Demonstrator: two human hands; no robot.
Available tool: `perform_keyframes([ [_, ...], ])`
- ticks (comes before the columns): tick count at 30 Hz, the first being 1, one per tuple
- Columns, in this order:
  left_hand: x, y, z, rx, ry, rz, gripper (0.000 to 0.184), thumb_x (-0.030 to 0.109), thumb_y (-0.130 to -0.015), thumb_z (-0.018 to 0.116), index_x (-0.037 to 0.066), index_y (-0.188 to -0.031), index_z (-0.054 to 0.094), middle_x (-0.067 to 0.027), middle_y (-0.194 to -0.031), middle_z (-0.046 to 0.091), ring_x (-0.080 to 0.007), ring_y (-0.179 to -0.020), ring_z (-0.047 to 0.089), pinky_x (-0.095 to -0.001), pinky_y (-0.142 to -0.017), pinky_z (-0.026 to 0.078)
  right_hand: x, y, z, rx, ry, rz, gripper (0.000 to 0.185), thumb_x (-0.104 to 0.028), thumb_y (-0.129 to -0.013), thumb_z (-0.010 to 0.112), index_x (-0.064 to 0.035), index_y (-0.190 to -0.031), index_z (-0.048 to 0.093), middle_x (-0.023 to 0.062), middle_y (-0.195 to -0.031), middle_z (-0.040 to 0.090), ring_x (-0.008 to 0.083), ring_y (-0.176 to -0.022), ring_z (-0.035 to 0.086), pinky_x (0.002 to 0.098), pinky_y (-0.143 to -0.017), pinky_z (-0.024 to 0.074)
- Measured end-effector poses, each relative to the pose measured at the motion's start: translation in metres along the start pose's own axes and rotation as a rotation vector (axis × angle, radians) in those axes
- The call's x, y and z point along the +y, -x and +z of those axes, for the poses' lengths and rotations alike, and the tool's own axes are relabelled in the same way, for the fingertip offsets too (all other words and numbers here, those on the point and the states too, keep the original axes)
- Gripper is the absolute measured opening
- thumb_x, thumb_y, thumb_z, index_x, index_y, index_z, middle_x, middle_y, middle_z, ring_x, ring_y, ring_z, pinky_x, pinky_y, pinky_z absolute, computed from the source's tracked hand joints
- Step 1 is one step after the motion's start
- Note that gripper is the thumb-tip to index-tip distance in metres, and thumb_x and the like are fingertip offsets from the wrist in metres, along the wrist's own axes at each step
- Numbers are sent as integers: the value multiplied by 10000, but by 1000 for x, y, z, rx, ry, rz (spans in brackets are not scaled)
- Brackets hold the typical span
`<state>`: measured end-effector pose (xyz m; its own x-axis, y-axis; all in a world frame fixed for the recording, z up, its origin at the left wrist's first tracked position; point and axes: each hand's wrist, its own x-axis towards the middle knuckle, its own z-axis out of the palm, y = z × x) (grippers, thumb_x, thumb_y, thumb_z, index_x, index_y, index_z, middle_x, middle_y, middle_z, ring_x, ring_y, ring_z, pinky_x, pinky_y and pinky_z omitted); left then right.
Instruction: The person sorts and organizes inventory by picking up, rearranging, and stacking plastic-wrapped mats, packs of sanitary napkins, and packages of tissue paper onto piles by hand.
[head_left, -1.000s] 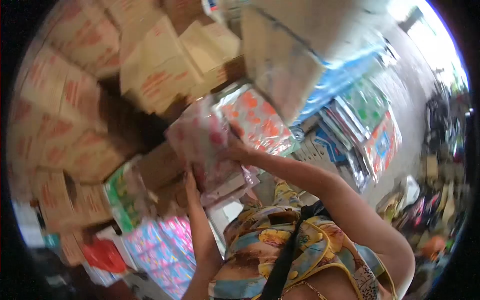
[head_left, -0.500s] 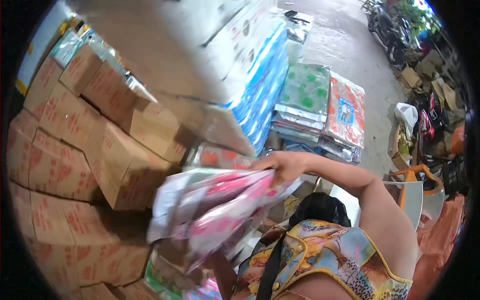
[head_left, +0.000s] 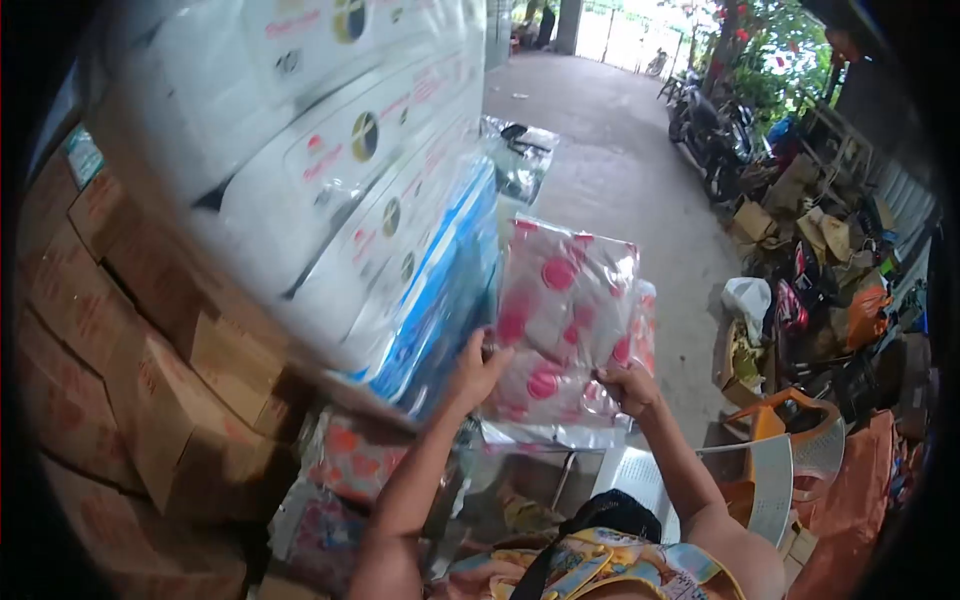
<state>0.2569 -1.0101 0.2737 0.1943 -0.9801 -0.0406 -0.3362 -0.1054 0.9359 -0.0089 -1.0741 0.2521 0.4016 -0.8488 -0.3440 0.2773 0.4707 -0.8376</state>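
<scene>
A clear plastic-wrapped packet with pink dots point(head_left: 560, 320) is between my two hands, over a stack of flat packets. My left hand point(head_left: 478, 372) grips its left edge, fingers curled on the plastic. At its lower right, my right hand point(head_left: 630, 388) pinches the edge with the thumb on top. The orange-patterned packet point(head_left: 645, 310) shows just past the right edge. Most of the stack beneath is hidden.
Tall white wrapped packs point(head_left: 350, 150) and blue packs point(head_left: 440, 290) rise at left, beside brown cartons point(head_left: 150, 400). An orange-patterned packet point(head_left: 360, 460) lies low at left. A metal chair point(head_left: 750, 470), clutter and a motorbike point(head_left: 705, 135) stand at right.
The pink-dotted packet has moved from beside the cartons to over the stack on the right. Both hands now hold it there, and the view has turned right toward the open floor.
</scene>
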Motion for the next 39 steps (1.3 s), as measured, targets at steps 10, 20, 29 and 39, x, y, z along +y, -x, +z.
perform_keyframes([
  [10,-42,-85,37,228,-534,-47,683,409,-711,586,98,-1260,325,-215,-1230,370,-368,-1118,378,-545,-845,298,15,-137,32,358,958,-585,678,-132,-658,667,30,-1214,314,182,-1066,492,260,-975,507,336,-822,414],
  [20,-95,22,45,486,-531,195,537,297,-673,650,141,-1150,459,-147,-1208,410,-312,-1121,377,-499,-850,263,17,-74,79,420,1052,-1122,361,-14,-762,557,14,-1096,424,149,-1017,493,222,-974,492,300,-813,395],
  [29,-169,213,3,714,-249,-262,302,202,-717,610,75,-986,557,-113,-958,566,-301,-897,529,-383,-781,405,144,-1,187,-942,1066,-409,307,-109,-737,609,-6,-1011,517,151,-885,569,257,-736,575,324,-637,449],
  [39,-251,407,-33,1344,-705,-819,688,389,-684,633,52,-1222,367,-247,-1226,358,-353,-1160,329,-463,-917,286,332,16,184,-1323,1487,-184,599,-333,-725,625,-17,-1182,400,192,-1090,515,313,-1009,502,371,-835,405],
])
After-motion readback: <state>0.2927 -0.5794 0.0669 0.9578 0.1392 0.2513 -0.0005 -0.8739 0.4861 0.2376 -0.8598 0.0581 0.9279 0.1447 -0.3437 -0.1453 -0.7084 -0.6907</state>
